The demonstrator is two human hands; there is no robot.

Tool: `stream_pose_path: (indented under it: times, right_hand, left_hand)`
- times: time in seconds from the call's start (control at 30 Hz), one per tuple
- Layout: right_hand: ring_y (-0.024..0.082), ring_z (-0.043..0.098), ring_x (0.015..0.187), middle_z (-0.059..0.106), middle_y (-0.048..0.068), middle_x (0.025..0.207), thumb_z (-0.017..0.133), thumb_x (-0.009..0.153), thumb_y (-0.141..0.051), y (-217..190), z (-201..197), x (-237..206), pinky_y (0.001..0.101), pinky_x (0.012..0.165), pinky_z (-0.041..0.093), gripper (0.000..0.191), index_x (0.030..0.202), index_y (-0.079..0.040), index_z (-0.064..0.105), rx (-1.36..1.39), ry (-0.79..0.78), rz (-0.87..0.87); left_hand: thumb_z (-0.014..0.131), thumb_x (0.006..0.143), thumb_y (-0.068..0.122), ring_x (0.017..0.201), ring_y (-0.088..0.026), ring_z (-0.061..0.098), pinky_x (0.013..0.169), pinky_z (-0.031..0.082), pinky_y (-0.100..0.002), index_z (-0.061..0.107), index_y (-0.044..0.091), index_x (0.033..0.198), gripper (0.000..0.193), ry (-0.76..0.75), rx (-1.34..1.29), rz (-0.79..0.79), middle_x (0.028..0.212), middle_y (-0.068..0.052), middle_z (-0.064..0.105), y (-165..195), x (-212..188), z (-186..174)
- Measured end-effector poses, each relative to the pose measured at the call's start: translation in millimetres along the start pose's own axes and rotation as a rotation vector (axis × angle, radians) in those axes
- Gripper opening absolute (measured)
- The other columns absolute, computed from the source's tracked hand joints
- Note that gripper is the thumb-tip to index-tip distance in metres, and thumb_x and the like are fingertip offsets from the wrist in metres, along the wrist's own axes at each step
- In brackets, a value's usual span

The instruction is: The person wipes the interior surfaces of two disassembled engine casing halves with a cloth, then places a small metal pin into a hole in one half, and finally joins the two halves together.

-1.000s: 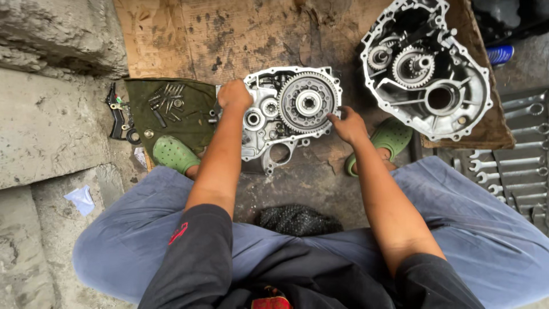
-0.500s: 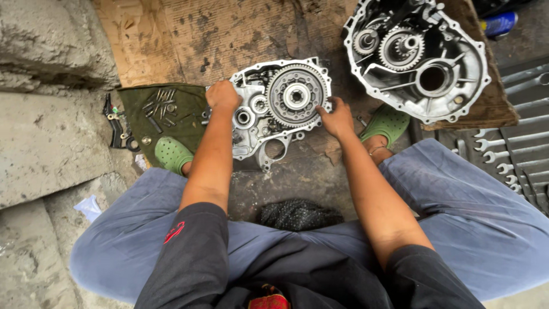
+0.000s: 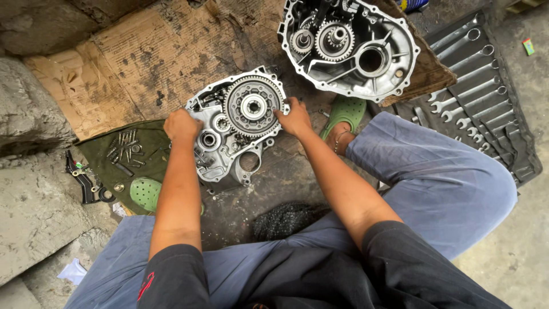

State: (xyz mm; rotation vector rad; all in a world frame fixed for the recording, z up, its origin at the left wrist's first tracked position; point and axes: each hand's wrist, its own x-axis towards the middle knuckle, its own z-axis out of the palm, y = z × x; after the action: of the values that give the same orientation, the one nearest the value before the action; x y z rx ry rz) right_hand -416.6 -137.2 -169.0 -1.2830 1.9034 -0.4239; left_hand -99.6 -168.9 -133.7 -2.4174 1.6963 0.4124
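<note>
The person grips the engine case half (image 3: 229, 143) on the floor between the knees, the left hand (image 3: 182, 126) closed on its left edge, the right hand (image 3: 294, 119) closed on the right edge beside the large gear (image 3: 253, 106). If the casing tips, fingers may be pinched, or loose gears may slide out. The bolts (image 3: 123, 146) on the green cloth (image 3: 146, 150) lie near and could scatter.
</note>
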Motion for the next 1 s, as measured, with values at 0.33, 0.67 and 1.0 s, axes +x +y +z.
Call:
stream_pose_path:
  times: [0.33,0.67,1.0]
  right_hand:
    - [0.037,0.063,0.112,0.067,0.017,0.120,0.078,0.084,-0.024,-85,17,-55,0.0482,0.097,0.047,0.035,0.115,-0.010,0.071,-0.058,0.262,-0.544]
    - [0.008,0.070,0.093,0.075,0.001,0.100,0.072,0.099,-0.017,-194,28,-173,0.0265,0.086,0.059,0.023,0.118,-0.003,0.072,0.561,-0.964,-0.701]
    - [0.009,0.069,0.098,0.073,0.003,0.106,0.075,0.100,-0.012,-288,19,-230,0.0270,0.090,0.060,0.020,0.116,-0.001,0.070,0.610,-0.974,-0.838]
  left_hand:
    - [0.084,0.072,0.028,0.064,-0.019,0.065,0.064,0.053,-0.034,0.068,0.003,0.077,0.030,-0.021,-0.595,0.198,0.070,-0.010,0.068,-53,-62,-61]
    - [0.079,0.077,0.009,0.070,-0.005,0.060,0.064,0.051,-0.023,0.066,0.002,0.087,0.017,0.082,-0.922,0.341,0.077,0.001,0.066,-138,-250,-171]
    - [0.079,0.085,0.003,0.070,0.000,0.058,0.063,0.050,-0.018,0.065,0.000,0.091,0.016,0.419,-1.114,0.266,0.080,0.002,0.065,-159,-281,-229]
